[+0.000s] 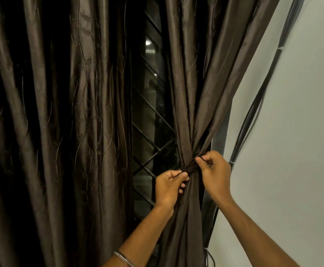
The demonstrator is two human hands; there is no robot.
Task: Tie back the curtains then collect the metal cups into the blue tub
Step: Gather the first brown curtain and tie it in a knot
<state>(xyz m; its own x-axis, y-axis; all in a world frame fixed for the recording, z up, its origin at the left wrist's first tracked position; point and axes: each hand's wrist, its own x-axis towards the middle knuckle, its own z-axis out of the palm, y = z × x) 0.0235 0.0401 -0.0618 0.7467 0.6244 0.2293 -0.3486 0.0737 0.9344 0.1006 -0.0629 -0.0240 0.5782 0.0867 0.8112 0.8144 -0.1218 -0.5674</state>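
The right brown curtain (195,93) is gathered into a narrow waist by a dark tie band (191,168). My left hand (168,186) pinches the band's left end between thumb and fingers. My right hand (214,172) pinches the band's right end just beside the gathered cloth. The left brown curtain (61,122) hangs loose and ungathered. No metal cups or blue tub are in view.
Between the two curtains a dark window with a diagonal metal grille (153,132) shows. A white wall (292,151) stands at the right, with a bundle of black cables (253,112) running down along it, close to my right hand.
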